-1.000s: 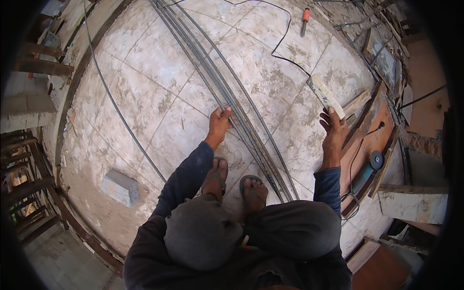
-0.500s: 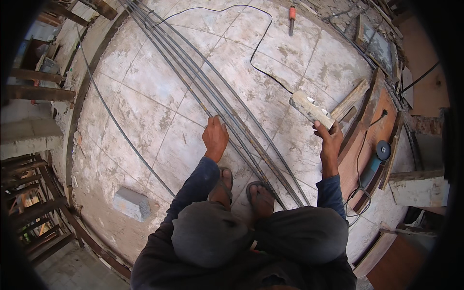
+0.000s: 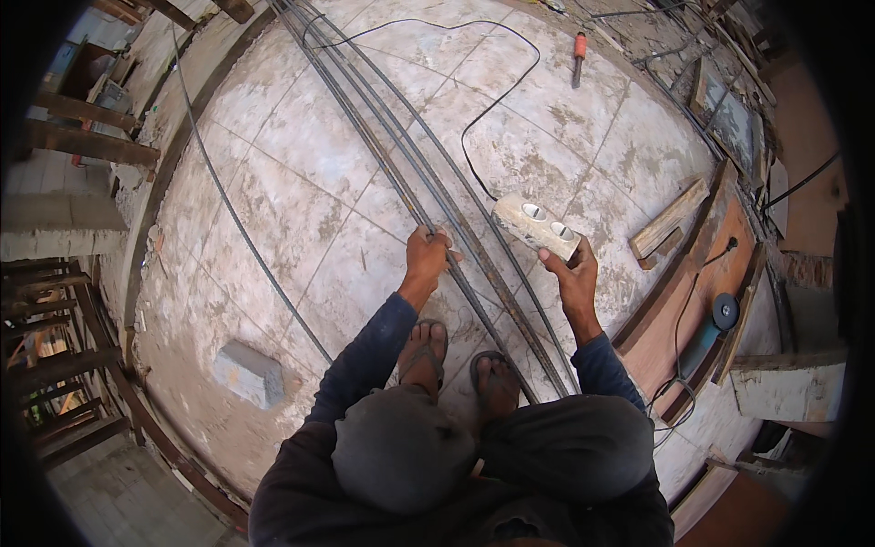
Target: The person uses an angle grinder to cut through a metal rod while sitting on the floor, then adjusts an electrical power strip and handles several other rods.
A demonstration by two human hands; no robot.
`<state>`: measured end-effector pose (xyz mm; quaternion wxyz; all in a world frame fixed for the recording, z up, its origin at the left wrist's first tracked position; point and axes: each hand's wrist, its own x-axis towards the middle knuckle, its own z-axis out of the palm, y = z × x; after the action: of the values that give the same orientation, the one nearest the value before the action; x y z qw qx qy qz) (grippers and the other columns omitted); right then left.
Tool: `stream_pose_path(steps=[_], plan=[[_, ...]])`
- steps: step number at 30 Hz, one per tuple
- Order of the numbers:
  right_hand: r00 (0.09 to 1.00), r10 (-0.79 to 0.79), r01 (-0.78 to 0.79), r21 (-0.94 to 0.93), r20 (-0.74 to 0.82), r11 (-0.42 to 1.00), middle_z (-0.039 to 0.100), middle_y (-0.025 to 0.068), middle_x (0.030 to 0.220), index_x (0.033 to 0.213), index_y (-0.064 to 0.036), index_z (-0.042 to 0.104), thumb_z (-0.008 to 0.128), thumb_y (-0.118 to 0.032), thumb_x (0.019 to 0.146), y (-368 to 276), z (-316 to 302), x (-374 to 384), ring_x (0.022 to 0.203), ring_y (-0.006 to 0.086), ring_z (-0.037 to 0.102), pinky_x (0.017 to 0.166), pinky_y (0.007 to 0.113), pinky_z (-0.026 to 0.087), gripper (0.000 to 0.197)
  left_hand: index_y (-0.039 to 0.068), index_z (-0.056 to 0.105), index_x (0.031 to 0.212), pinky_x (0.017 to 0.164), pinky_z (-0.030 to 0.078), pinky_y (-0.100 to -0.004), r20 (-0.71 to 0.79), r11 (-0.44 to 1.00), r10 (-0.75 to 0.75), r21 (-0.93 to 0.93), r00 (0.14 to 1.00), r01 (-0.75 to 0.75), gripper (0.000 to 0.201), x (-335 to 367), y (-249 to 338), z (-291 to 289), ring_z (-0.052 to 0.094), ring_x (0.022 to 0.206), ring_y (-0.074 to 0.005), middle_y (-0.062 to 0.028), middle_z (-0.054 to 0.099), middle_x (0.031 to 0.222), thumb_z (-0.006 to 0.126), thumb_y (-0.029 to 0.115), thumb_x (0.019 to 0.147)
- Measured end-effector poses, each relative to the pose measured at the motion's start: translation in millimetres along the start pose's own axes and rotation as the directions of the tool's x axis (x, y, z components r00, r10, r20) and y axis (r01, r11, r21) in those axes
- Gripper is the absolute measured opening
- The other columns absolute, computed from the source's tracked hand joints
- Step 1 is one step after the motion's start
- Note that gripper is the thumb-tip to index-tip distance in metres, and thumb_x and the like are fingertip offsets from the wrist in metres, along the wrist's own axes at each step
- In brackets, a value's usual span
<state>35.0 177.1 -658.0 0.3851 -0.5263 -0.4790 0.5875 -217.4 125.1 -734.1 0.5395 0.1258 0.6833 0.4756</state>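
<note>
Several long steel rebars [image 3: 403,187] run diagonally across the tiled floor in front of me. My left hand [image 3: 427,264] is closed round one or more of the bars on the near side of the bundle; how many cannot be told. On the other side of the bundle, my right hand [image 3: 572,281] grips the near end of a dirty cream extension socket [image 3: 521,215]. Two round outlets show on its upper face, with nothing plugged in. A black cable [image 3: 467,137] leaves its far end and loops back over the bars.
An angle grinder [image 3: 702,335] lies on a wooden board at right, its plug [image 3: 731,243] loose. A wood offcut [image 3: 668,219] lies nearer. An orange-handled tool [image 3: 579,60] sits far off. A grey block [image 3: 249,372] and a single rebar [image 3: 239,219] are at left.
My right hand has brought the extension socket leftward toward the bars, and its outlets now face up. My left hand has closed round the rebar. The whole view has shifted slightly.
</note>
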Motion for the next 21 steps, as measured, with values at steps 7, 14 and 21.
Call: stream_pose_path(steps=[7,14,21], plan=[[0.963,-0.177,0.227,-0.262,0.203,0.938,0.067,0.0132,0.111,0.125,-0.0016,0.052,0.084,-0.015,0.076,31,45,-4,0.107,0.0200,0.064,0.093,0.034,0.049,0.060,-0.002,0.055,0.106,0.061,0.061,-0.0359,0.128,0.987,0.083,-0.147,0.988,-0.064,0.019,-41,47,-9,0.070,0.070,-0.0258,-0.0093,0.060,0.088,0.052,0.016,0.100],[0.846,-0.316,0.496,-0.417,0.429,0.762,0.065,0.0150,0.115,0.130,-0.0052,0.052,0.089,-0.033,0.066,46,86,-11,0.109,0.0334,0.062,0.094,0.042,0.045,0.079,-0.004,0.052,0.111,0.068,0.061,-0.0354,0.219,0.978,0.149,-0.175,0.964,-0.111,0.020,-50,69,5,0.071,0.082,-0.0259,-0.0117,0.061,0.095,0.048,0.011,0.099],[0.641,-0.304,0.764,-0.547,0.705,0.341,0.049,0.0157,0.136,0.126,-0.0042,0.057,0.081,-0.032,0.074,53,88,-18,0.134,0.0338,0.040,0.108,0.051,0.034,0.063,-0.004,0.051,0.113,0.074,0.060,-0.0351,0.205,0.989,0.121,-0.106,0.971,-0.101,0.019,-43,65,10,0.071,0.085,-0.0269,-0.0127,0.062,0.098,0.047,0.009,0.100]])
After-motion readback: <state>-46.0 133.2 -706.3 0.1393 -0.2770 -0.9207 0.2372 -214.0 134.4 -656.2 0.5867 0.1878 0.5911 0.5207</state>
